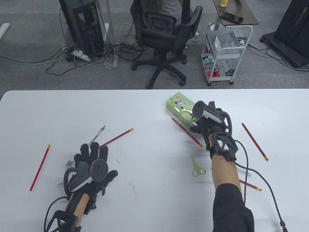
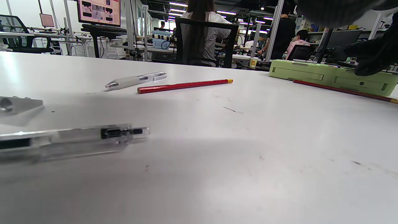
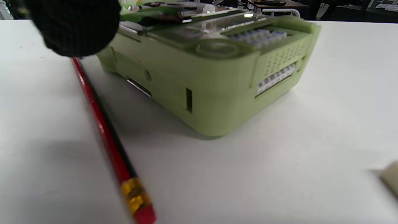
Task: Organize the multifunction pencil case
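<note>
Pencil case: the green pencil case is seen lying flat on the white table, right of centre near the far edge; its long axis is slanted from far-left to near-right, the near end lying under the right hand
Beside the case: a red pencil is laid just off its near-left side, roughly parallel, eraser end toward the viewer
Right hand: the right hand is reached forward with the forearm extended over the table and is rested on the near end of the case; how far the fingers are closed cannot be told
Left hand: the left hand is laid palm down with fingers spread flat, nothing being gripped; a clear pen is partly covered by its fingertips
</note>
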`<state>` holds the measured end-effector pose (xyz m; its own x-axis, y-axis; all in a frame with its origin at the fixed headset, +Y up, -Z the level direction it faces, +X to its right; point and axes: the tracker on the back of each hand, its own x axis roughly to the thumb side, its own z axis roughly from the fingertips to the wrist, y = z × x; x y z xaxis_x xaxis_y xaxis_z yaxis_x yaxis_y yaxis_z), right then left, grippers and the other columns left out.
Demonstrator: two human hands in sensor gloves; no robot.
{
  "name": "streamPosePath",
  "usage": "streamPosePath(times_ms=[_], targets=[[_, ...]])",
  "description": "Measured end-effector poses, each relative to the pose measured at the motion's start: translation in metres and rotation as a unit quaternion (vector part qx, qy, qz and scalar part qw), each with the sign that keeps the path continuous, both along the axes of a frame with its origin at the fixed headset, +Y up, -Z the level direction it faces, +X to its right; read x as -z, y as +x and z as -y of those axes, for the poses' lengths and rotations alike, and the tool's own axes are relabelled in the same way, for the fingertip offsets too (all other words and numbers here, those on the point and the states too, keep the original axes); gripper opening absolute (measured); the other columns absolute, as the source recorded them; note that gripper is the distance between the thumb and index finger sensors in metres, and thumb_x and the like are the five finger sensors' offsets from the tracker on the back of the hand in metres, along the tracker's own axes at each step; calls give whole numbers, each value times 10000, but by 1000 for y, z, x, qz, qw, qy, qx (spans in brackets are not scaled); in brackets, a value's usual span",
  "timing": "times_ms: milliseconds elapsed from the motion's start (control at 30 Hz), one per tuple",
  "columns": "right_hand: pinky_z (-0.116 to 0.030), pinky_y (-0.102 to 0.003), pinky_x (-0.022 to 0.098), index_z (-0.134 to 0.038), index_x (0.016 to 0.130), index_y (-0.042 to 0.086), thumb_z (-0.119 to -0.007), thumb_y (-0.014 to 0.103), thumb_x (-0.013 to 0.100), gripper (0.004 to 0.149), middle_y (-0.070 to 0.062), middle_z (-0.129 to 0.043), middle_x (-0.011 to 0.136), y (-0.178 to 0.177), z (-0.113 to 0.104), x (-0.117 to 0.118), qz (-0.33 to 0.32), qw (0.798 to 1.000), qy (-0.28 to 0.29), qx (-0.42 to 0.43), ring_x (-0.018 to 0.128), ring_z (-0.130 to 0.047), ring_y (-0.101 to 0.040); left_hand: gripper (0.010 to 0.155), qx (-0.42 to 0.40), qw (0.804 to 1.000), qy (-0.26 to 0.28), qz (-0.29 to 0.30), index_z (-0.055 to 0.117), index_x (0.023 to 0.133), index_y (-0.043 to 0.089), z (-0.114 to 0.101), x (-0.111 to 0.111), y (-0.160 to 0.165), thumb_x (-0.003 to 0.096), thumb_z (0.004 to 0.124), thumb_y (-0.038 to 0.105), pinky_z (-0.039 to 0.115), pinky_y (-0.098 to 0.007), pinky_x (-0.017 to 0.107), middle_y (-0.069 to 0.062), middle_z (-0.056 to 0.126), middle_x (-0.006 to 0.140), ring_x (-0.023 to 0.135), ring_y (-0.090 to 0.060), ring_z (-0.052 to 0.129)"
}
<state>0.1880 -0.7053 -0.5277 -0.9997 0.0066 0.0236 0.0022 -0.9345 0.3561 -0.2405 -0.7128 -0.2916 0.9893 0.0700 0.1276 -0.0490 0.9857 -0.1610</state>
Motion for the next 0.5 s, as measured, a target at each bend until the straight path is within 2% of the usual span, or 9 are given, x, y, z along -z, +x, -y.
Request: streamPosePath(times_ms=[133,267,400,500], targets=[[-271,-816,662,31,1067,-83,-739,610,431,1215,-533,-80,1028,5,9,12,12,999,-45,-13,928,-154,-770,974,1,1000,1,-5,46,1081,230,-1,1,-2,427,617,672,229,-781,679,-194,10,1186,1040,-564,12],[-334,-816,672,51,1053,-94,-761,596,451,1224,-532,-149,1043,5,20,18,15,998,-64,-5,942,-244,-774,975,-1,1000,1,-11,45,1081,228,-1,1,-6,427,616,673,229,-781,679,-196,12,1186,1040,-564,11],[-425,-793,689,-7,1071,-99,-796,599,453,1221,-476,-287,1071,4,19,17,10,999,-30,-15,950,-415,-729,974,-2,1000,-1,-13,47,1082,227,-1,2,-8,428,616,672,231,-780,679,-196,12,1186,1040,-564,12],[-441,-788,676,-78,1090,-97,-817,602,453,1200,-470,-342,1063,7,18,15,12,1000,10,14,928,-461,-716,974,-3,1000,0,-13,47,1081,227,-2,1,-8,428,616,671,231,-780,679,-196,13,1186,1040,-563,14]])
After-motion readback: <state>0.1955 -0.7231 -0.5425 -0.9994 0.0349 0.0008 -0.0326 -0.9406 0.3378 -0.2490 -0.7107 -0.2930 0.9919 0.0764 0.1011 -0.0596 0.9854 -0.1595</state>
